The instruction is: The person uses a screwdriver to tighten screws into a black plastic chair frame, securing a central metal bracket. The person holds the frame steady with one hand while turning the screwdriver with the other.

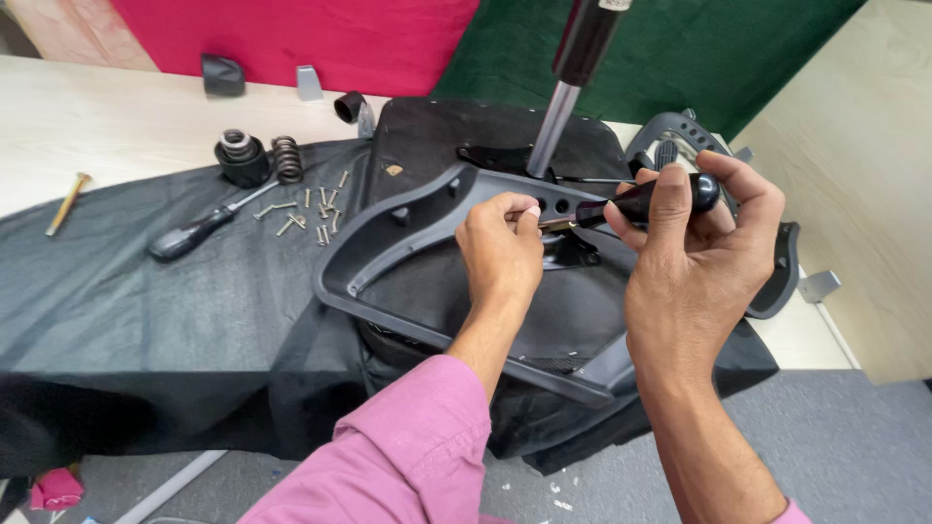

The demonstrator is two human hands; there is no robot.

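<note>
A black plastic chair frame, curved and ribbed, lies upside-down on the dark padded seat near the middle of the bench, on a black cloth. The right hand is closed around the rounded black handle of a screwdriver, whose shaft points left toward a pair of holes in the frame's central bracket. The left hand pinches narrowly at the tip of that shaft, thumb and fingers together; whether a screw sits between them is too small to tell. A chrome gas-lift column with a black upper sleeve rises from the seat just beyond the hands.

Judging by the layout, the work looks partway: the two holes by the screwdriver tip show no screw heads, and a scatter of loose metal screws lies on the cloth to the left, so fastening seems largely undone. Near those screws are a second black-handled screwdriver, a coiled steel spring and a round black knob. A long brass-coloured bolt rests far left on the bare bench. A curved black armrest part sits to the right of the seat.
</note>
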